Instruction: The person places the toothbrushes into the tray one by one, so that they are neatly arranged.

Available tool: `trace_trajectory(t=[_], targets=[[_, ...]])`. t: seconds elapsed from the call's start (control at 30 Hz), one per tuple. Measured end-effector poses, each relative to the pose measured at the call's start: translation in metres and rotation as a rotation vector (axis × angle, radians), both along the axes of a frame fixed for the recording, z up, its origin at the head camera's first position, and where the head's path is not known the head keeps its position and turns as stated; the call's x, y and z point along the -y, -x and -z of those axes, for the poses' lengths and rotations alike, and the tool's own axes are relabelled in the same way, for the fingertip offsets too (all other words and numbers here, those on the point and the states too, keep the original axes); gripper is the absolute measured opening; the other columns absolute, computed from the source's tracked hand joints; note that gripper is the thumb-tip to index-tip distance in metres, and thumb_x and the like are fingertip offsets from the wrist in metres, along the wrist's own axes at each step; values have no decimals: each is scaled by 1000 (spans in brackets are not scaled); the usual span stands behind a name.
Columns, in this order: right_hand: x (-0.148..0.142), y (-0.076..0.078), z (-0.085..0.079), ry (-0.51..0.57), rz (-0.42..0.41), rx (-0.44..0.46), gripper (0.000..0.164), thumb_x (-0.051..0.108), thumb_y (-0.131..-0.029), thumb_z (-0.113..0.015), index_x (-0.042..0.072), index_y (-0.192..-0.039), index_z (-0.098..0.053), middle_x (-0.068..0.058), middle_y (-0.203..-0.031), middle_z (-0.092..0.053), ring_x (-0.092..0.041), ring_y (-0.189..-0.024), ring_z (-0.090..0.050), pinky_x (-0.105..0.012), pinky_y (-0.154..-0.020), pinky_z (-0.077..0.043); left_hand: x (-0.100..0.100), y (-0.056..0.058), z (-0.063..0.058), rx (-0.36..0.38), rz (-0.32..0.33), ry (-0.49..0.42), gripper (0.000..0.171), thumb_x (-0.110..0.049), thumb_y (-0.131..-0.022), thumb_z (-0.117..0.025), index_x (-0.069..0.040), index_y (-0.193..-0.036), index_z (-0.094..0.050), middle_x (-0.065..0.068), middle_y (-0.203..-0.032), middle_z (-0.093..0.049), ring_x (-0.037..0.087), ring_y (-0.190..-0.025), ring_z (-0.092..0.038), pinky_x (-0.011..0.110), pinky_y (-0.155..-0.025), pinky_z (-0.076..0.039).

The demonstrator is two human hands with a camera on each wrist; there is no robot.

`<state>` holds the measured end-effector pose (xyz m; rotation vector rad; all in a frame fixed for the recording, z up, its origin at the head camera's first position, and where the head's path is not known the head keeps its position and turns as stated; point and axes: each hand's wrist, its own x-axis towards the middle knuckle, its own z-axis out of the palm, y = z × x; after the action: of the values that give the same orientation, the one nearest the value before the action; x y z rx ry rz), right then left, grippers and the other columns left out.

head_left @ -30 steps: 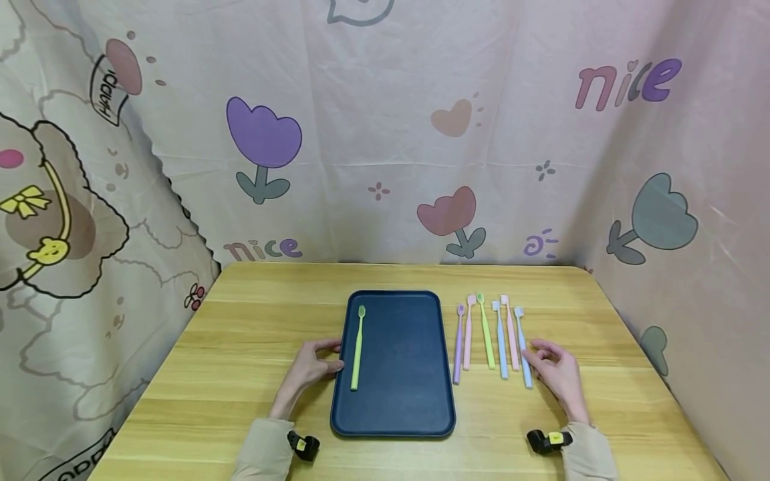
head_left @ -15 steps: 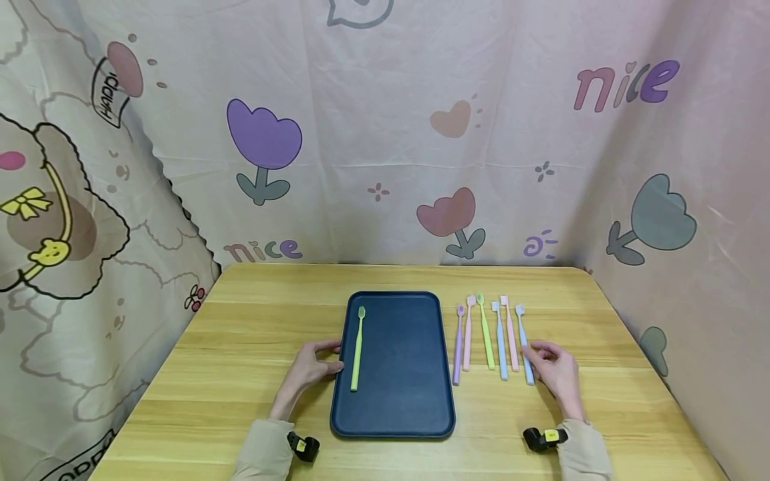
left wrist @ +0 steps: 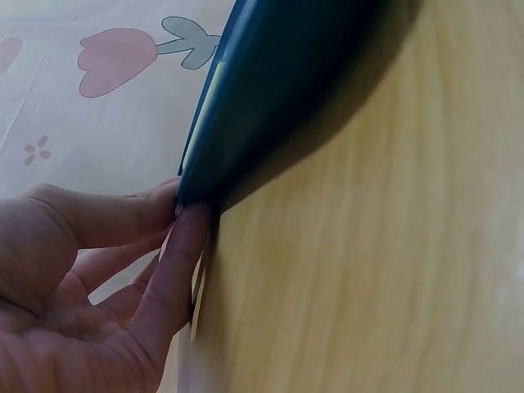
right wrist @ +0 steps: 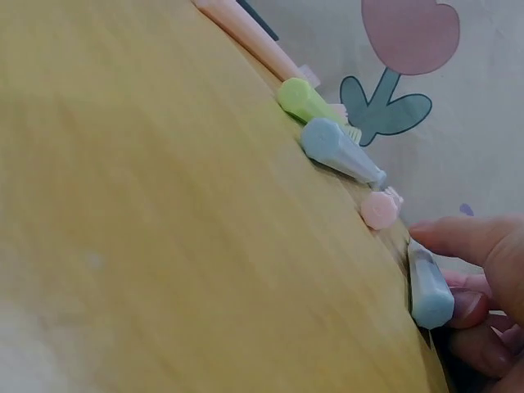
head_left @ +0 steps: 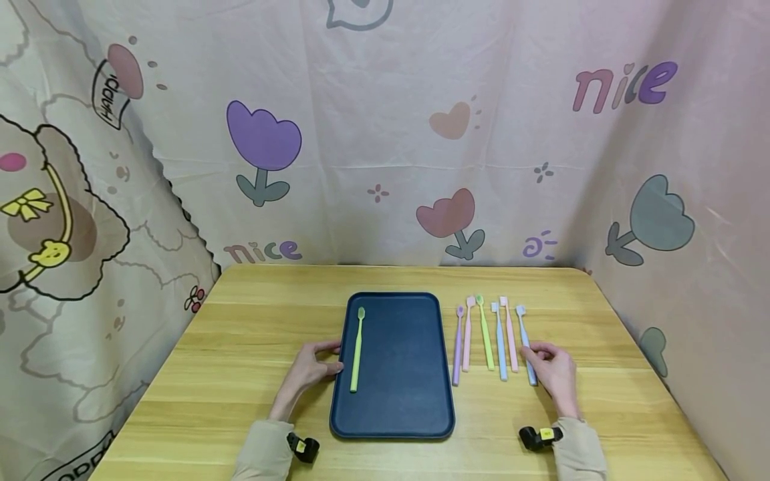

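My left hand (head_left: 313,369) pinches the left rim of a dark blue tray (head_left: 400,367); in the left wrist view the thumb and a finger meet at the tray's edge (left wrist: 262,90). On that tray, near its left side, lies a green toothbrush (head_left: 357,354). My right hand (head_left: 555,374) pinches the rightmost blue toothbrush (head_left: 524,330) by its handle. The right wrist view has this blue handle (right wrist: 431,293) between index finger and thumb, at the table surface. Its bristle end points away from me.
Left of the held brush, several toothbrushes lie side by side: pink (head_left: 509,337), blue (head_left: 500,344), green (head_left: 484,334), another pink (head_left: 468,337) and purple (head_left: 458,347). They rest on a wooden table (head_left: 252,321). Patterned cloth (head_left: 361,133) hangs behind it.
My right hand has shifted slightly left and its fingers have closed on the blue toothbrush, whose handle end has swung a little to the right. The left hand and tray stay put.
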<state>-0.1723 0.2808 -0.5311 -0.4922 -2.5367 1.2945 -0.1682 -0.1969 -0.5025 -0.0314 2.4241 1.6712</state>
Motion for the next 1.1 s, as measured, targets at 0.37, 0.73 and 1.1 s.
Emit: trace_trajectory(t=[0.37,0.73,1.1], targets=[[-1,1,2,-39,-7,11,27,22,-86,-78,-1,-99,-76,3,-74,-63,0,-60,-48,-19,-55,-41,0,0,1,3,-13,6,50,8,-84,-71,10,-133,-60,28,-122,-66,19,-79,-71,35,-69,-62],[-2,2,2,-38,-7,30,26,21,-88,-73,-2,-101,-74,5,-73,-62,-1,-62,-49,-18,-58,-40,0,-1,1,-2,-3,4,50,8,-84,-71,10,-133,-59,29,-122,-66,20,-79,-72,34,-69,-62],[-3,-1,-4,-58,-37,46,31,23,-92,-68,-4,-106,-73,-10,-87,-71,-3,-68,-53,-18,-63,-42,1,0,1,-35,35,1,51,7,-84,-71,11,-134,-58,31,-122,-65,21,-82,-72,33,-69,-62]])
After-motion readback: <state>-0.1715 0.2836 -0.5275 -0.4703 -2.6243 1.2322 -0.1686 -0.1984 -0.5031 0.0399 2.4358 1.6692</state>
